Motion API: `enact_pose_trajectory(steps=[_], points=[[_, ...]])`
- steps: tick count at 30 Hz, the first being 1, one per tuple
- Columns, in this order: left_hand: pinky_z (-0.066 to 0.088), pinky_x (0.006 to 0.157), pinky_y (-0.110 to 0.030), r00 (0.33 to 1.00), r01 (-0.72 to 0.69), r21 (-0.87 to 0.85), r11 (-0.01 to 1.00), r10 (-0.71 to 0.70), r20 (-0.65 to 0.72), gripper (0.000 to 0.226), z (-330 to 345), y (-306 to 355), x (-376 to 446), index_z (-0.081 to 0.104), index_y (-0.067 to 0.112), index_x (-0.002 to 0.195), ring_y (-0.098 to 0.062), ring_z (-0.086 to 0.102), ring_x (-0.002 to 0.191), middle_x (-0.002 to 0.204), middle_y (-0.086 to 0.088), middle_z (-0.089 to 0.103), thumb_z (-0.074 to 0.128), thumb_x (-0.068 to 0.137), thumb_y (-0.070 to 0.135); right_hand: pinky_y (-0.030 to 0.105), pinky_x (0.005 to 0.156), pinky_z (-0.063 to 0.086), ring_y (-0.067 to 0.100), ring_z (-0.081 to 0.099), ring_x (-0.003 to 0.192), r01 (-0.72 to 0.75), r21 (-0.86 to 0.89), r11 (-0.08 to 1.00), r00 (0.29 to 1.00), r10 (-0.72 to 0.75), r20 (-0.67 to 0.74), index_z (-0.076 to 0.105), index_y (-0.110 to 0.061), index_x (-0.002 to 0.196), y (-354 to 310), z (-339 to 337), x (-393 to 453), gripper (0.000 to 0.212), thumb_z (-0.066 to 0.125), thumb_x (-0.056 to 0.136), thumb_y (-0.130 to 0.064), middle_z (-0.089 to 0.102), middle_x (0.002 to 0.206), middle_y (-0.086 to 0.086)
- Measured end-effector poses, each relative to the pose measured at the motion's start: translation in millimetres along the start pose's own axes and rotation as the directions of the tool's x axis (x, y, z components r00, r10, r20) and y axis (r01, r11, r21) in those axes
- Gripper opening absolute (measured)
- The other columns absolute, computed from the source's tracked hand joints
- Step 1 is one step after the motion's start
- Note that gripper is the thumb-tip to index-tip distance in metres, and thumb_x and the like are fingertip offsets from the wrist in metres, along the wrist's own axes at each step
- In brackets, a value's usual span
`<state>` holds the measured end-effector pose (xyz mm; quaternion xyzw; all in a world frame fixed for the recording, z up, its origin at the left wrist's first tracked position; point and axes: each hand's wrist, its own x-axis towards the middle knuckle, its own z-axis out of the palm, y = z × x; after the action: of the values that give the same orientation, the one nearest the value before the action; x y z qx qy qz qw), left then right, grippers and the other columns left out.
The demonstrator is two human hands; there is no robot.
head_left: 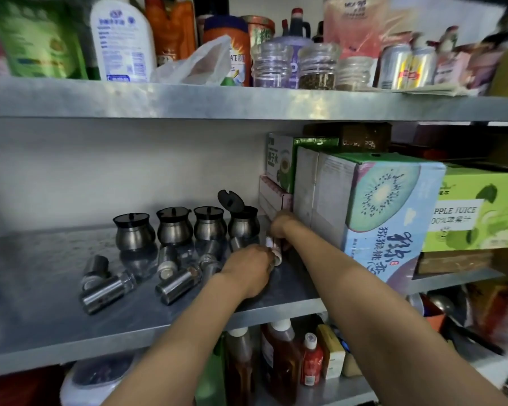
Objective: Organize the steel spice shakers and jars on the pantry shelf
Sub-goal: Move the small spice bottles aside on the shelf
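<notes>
Both my hands, left (pixel 248 269) and right (pixel 280 227), hold one shaker (pixel 274 250); next I stand it near the jars (pixel 188 228)

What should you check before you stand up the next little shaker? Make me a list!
1. Shaker held firmly in both hands: cannot tell, the left hand and right hand hide most of it.
2. Bare shelf space free: ok.
3. Other shakers standing: not ok, several lie on their sides.
4. Jar lids shut: not ok, the rightmost jar is flipped open.
5. Kiwi box clear of the arms: ok.
</notes>
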<state>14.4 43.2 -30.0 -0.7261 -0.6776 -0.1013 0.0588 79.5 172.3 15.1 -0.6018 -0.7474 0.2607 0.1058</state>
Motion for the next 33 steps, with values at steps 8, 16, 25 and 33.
enact_pose_trajectory(steps=[8,16,25,33], points=[[0.045,0.098,-0.041,1.0,0.001,-0.06,0.998,-0.001,0.004,0.037,-9.1,-10.3,-13.6,0.052,0.023,0.132,-0.027,0.052,0.121,0.137,-0.006,0.053,0.04,0.096,0.027,0.035,0.111,0.04,0.023,0.031,0.144,0.207,-0.036,0.978,0.975,-0.209,-0.07,-0.008,-0.033,0.156,-20.6,-33.0,-28.1,0.116,0.078,0.079,-0.018,-0.004,0.164,-0.01],[0.05,0.09,-0.041,0.986,0.162,-0.114,0.98,-0.167,-0.029,0.032,-34.4,-29.9,-42.3,0.061,0.02,0.119,-0.03,0.059,0.11,0.124,-0.01,0.063,0.04,0.095,0.018,0.034,0.073,0.058,0.024,0.039,0.137,0.228,-0.292,0.929,0.968,-0.249,-0.037,0.019,-0.011,0.155,-21.3,-43.7,-70.3,0.095,0.073,0.077,-0.015,0.005,0.164,0.004],[0.052,0.083,-0.043,0.983,0.171,-0.113,0.979,-0.176,-0.041,0.03,-36.2,-32.2,-65.3,0.062,0.02,0.116,-0.032,0.062,0.1,0.116,-0.013,0.064,0.04,0.095,0.022,0.031,0.099,0.046,0.027,0.044,0.135,0.209,-0.418,0.884,0.97,-0.241,-0.025,0.028,-0.009,0.151,-13.0,-43.5,-92.8,0.077,0.067,0.084,-0.017,0.035,0.153,0.014],[0.053,0.078,-0.042,0.982,0.164,-0.132,0.978,-0.174,-0.069,0.025,-40.9,-33.0,-71.2,0.064,0.019,0.106,-0.029,0.062,0.093,0.108,-0.009,0.067,0.043,0.094,0.022,0.023,0.101,0.041,0.015,0.033,0.143,0.21,-0.378,0.902,0.964,-0.255,-0.071,0.019,-0.007,0.155,-9.2,-49.1,-100.9,0.078,0.062,0.091,-0.023,0.014,0.163,0.001]])
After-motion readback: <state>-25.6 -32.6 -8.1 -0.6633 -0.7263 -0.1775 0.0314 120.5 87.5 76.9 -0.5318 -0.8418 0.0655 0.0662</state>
